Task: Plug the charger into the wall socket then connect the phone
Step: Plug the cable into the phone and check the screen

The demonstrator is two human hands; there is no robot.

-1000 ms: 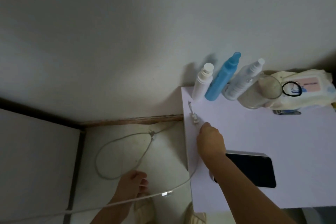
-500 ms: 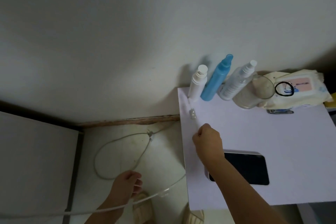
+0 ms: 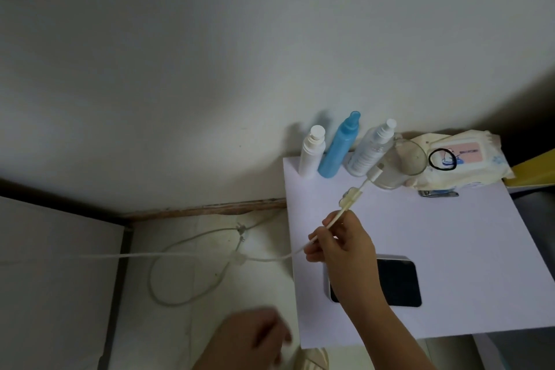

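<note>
The right hand (image 3: 342,249) pinches the cable (image 3: 335,219) between thumb and fingertips, above the counter (image 3: 450,234) just past the phone (image 3: 393,282). The phone lies face up and dark on the counter, directly under the right wrist, nothing plugged into it. From the grip the cable rises stiffly away from the phone to the connector (image 3: 375,173), which points toward the glass (image 3: 405,162); a clip (image 3: 350,197) sits on the cable between the grip and the connector. The other way, the cable runs off the counter edge beside the phone and stretches out taut over the floor (image 3: 186,324), leaving the view at the far side; no socket or charger brick shows, so whether the wall end is plugged in cannot be told. The taut line suggests it is anchored somewhere. The left hand (image 3: 255,336) hangs blurred below the phone's side of the counter, fingers loosely curled and holding nothing visible. The step in hand looks like bringing the connector to the phone. Next, the connector likely needs turning back toward the phone and lining up with its port, whose position cannot be made out; the free hand could steady the phone against the cable's pull.
</note>
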